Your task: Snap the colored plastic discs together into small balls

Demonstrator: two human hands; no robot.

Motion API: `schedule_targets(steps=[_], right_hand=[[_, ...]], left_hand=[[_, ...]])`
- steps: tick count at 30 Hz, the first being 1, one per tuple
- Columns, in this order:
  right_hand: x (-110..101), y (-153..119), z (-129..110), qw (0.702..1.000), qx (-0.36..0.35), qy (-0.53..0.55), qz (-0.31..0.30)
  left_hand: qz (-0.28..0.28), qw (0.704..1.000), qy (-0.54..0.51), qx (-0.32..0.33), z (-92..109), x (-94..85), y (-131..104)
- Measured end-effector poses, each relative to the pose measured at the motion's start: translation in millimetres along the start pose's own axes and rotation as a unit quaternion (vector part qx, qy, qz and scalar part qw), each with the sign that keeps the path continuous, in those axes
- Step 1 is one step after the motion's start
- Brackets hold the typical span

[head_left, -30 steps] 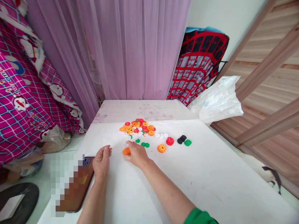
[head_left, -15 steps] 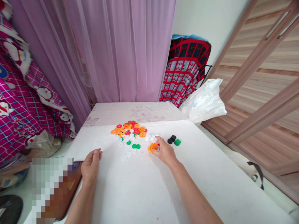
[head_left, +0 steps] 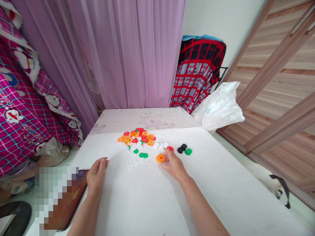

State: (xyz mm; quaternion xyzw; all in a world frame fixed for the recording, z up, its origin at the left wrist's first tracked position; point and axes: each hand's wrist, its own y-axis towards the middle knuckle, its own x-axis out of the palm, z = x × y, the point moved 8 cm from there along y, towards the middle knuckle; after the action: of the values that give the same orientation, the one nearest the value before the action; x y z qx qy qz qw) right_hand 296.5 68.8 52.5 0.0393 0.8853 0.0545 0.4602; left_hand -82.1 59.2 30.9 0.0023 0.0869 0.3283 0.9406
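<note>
My right hand (head_left: 173,163) is beside a stack of orange flower-shaped discs (head_left: 160,158), its fingertips at the stack's right edge, thumb and fingers apart. A red disc (head_left: 170,148) lies just beyond those fingertips, with a row of white discs (head_left: 160,145) to its left. My left hand (head_left: 96,173) rests at the table's left side, fingers curled together; whether anything is inside is hidden. Green discs (head_left: 143,155) and clear-white discs (head_left: 135,163) lie between the hands. A mixed pile of orange, red and white discs (head_left: 129,139) is farther back.
Black discs (head_left: 182,148) and a green one (head_left: 188,151) lie right of my right hand on the white-covered table (head_left: 209,183). A white plastic bag (head_left: 219,108) stands at the back right corner. A brown case (head_left: 71,203) is at the left edge.
My right hand has opened slightly and drawn back to the right of the orange discs, leaving the red disc in fuller view. The camera view has shifted a little. My left hand keeps its pose.
</note>
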Motion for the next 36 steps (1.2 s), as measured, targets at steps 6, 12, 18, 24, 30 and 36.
schedule_targets(steps=[6, 12, 18, 24, 30, 36], right_hand=[[12.0, -1.3, -0.2, 1.0, -0.01, 0.022, 0.008], [16.2, -1.6, -3.5, 1.0, -0.019, 0.002, 0.01], [20.3, -1.1, -1.1, 0.998, -0.019, -0.049, 0.021], [27.4, 6.2, 4.7, 0.997, -0.035, -0.062, 0.036], [27.9, 6.3, 6.1, 0.997, -0.019, -0.062, 0.039], [21.3, 1.4, -3.9, 0.997, -0.019, -0.06, 0.049]], left_hand=[[-0.002, 1.0, 0.015, -0.005, -0.2, 0.2, -1.5], [-0.004, 1.0, 0.011, -0.01, 1.8, -0.3, -4.3], [-0.016, 1.0, 0.015, 0.001, -5.3, -0.1, -0.9], [-0.025, 0.999, 0.02, 0.003, -19.0, -1.1, 6.0], [-0.027, 0.998, 0.056, 0.014, -14.3, -2.9, 5.4], [-0.031, 0.997, 0.071, 0.012, -14.4, -3.0, 7.5]])
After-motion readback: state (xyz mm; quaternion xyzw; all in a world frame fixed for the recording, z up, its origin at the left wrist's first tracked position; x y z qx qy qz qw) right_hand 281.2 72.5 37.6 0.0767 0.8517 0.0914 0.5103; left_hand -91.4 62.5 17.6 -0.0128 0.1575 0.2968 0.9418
